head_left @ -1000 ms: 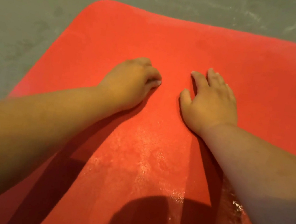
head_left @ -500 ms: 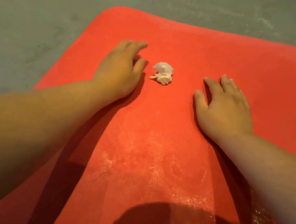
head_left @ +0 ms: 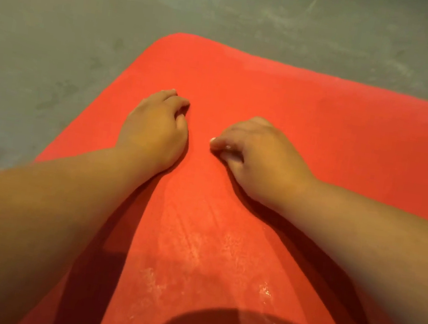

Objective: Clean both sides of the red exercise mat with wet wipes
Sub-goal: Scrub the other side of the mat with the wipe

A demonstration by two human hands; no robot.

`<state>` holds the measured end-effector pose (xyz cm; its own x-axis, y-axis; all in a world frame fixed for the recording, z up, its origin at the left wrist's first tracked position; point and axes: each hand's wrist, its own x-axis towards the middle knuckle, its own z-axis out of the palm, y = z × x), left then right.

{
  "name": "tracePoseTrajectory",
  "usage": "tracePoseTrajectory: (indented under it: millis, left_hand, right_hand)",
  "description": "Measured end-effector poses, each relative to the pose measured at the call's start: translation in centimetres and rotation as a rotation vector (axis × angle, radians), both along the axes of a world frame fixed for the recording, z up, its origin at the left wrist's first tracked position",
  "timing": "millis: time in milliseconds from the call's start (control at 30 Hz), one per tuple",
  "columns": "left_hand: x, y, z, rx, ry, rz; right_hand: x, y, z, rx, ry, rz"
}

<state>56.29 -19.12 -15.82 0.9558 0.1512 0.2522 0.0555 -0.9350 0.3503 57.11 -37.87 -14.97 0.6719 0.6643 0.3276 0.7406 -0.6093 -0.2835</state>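
The red exercise mat lies flat on the floor, its rounded far-left corner ahead of me. Its near part shows damp, whitish streaks. My left hand rests on the mat with its fingers loosely bent and nothing visible in it. Just to its right, my right hand presses down on the mat with curled fingers. It grips the crumpled white wet wipe, of which only small pale bits show between thumb and fingers.
Grey concrete floor surrounds the mat on the left and beyond its far edge. My head's shadow falls on the mat's near part.
Half a second ago the wipe lay loose on the mat between my flat hands. My right hand has moved left and closed over it; my left hand's fingers have bent.
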Motion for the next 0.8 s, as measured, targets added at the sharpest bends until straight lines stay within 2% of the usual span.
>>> tracePoseTrajectory:
  millis: [67, 100, 200, 233, 267, 333, 433, 500, 533, 600, 667, 700, 733, 800]
  left_hand:
    - [0.1, 0.2, -0.2, -0.005, 0.007, 0.001]
    - [0.2, 0.2, -0.3, 0.005, 0.011, -0.005]
    - [0.5, 0.1, -0.5, 0.044, 0.047, 0.002]
    - [0.5, 0.1, -0.5, 0.052, 0.050, 0.008]
    - [0.5, 0.1, -0.5, 0.055, 0.050, 0.009]
    - [0.5, 0.1, -0.5, 0.056, 0.041, 0.000]
    - [0.6, 0.0, -0.4, 0.044, 0.027, 0.005]
    - [0.5, 0.0, -0.4, 0.048, 0.011, 0.019]
    - [0.5, 0.0, -0.4, 0.055, 0.005, 0.021]
    - [0.7, -0.1, -0.3, 0.072, -0.002, 0.027]
    - [0.7, -0.3, -0.3, 0.097, -0.005, 0.040]
    - [0.6, -0.4, -0.2, 0.109, -0.012, 0.046]
    - [0.6, -0.3, -0.2, 0.122, -0.018, 0.050]
    - [0.9, -0.3, -0.2, 0.167, -0.030, 0.055]
  right_hand:
    - [2.4, -2.0, -0.1, -0.012, 0.005, -0.041]
    - [3.9, -3.1, -0.1, -0.014, -0.009, -0.130]
    - [8.2, -4.9, -0.2, 0.020, 0.044, -0.610]
    - [8.6, -4.3, -0.4, 0.032, 0.082, -0.710]
    - [8.4, -3.1, -0.6, 0.042, 0.100, -0.721]
    - [7.4, -0.2, -0.9, 0.055, 0.095, -0.544]
    - [4.6, 2.4, -0.7, 0.003, 0.029, -0.087]
    - [5.2, 1.1, -0.2, -0.026, -0.012, 0.013]
    - [6.5, -0.1, -0.2, -0.023, -0.032, -0.061]
    - [10.1, -3.4, -0.1, -0.058, -0.051, -0.409]
    - [12.7, -5.9, 0.4, -0.087, 0.041, -0.775]
    - [13.5, -6.1, 0.5, -0.099, 0.065, -0.891]
    - [14.1, -5.4, 0.6, -0.124, 0.078, -0.960]
    - [15.0, -2.7, 0.7, -0.124, 0.087, -0.948]
